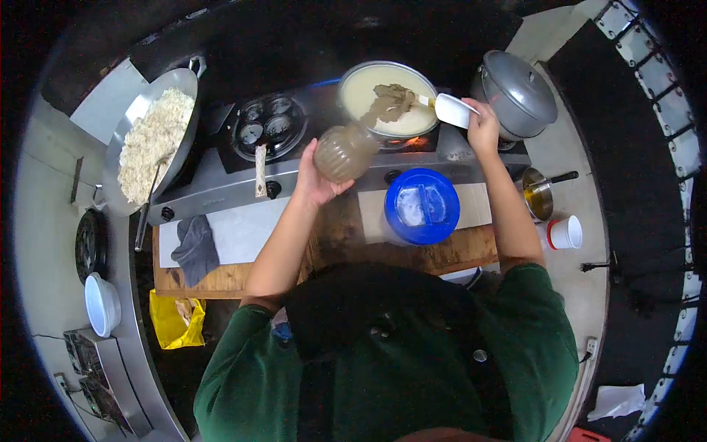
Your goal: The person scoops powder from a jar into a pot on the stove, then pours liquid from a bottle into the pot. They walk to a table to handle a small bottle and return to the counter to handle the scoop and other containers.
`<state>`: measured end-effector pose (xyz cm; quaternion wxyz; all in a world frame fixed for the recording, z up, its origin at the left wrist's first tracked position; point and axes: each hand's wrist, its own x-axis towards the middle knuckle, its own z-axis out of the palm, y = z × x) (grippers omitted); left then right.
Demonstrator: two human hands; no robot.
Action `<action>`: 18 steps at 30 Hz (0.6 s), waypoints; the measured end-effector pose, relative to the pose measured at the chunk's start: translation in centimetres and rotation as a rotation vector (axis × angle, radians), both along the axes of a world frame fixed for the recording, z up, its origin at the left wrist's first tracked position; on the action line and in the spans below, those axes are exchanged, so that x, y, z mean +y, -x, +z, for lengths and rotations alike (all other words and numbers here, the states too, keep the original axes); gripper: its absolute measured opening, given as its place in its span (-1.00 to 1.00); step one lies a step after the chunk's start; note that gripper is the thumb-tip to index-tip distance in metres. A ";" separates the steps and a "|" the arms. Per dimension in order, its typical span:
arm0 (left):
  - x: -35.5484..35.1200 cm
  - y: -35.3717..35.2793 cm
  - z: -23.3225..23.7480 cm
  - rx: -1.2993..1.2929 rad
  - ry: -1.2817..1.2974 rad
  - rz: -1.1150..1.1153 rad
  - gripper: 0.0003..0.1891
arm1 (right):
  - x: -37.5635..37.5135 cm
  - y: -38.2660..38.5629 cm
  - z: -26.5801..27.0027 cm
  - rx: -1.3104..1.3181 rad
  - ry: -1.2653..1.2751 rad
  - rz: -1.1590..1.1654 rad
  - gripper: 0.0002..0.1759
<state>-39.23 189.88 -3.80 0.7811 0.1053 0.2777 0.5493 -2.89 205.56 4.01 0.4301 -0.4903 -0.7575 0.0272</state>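
My left hand (322, 180) is wrapped round a ribbed, see-through jar (340, 156). The jar leans with its mouth towards a wide metal pot (343, 105) of pale, creamy liquid on the stove. A brown patch (392, 102) spreads over the liquid's surface, and a brownish blur runs from the jar's mouth towards it. Beyond the pot's right rim, my right hand (482, 127) grips a white, paddle-like utensil (454, 110); its yellowish far end reaches over the pot beside the brown patch. Flame shows beneath the pot.
A blue-lidded tub (423, 234) stands in front of the stove. To the left are a large wok (112, 158) of whitish shreds, a dark moulded pan (276, 151) and a grey cloth (196, 247). At right stand a lidded pot (519, 96) and a small saucepan (539, 200).
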 end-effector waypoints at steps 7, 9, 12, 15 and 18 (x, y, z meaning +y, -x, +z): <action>1.3 -1.0 -1.5 -0.108 -0.051 -0.034 -0.27 | 2.1 -2.3 -4.2 0.738 0.559 0.032 -0.63; 2.1 -1.8 -2.0 -0.156 -0.111 -0.026 -0.28 | 1.1 -1.6 -3.1 0.770 0.602 0.099 -0.61; 3.0 -2.7 -2.0 -0.214 -0.167 -0.009 -0.28 | -2.5 0.9 -1.0 0.716 0.600 0.276 -0.66; 2.8 -3.9 -0.5 -0.226 -0.190 -0.019 -0.26 | -7.8 3.6 3.9 -0.088 0.148 0.248 -0.65; 3.2 -4.7 0.1 -0.250 -0.185 -0.008 -0.23 | -9.1 3.9 6.0 -0.072 -0.032 0.280 -0.61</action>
